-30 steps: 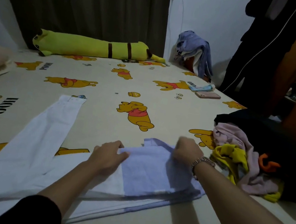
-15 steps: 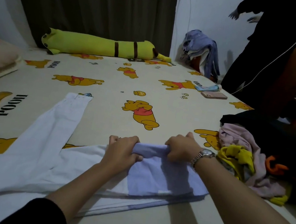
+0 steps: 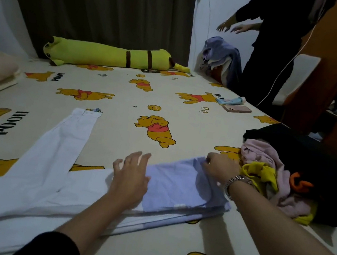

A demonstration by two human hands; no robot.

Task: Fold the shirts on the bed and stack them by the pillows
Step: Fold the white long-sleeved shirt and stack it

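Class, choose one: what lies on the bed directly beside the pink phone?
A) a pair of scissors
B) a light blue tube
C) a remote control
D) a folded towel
B: a light blue tube lies right beside the pink rectangular phone near the bed's far edge.

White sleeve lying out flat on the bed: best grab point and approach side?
Probably the cuff, pinched from its far end. The white sleeve lies flat and straight, running up and left from the shirt's body, with bare bedsheet all round the cuff. The left hand lies open nearest it, resting on the folded blue part; the right hand pinches that part's far corner.
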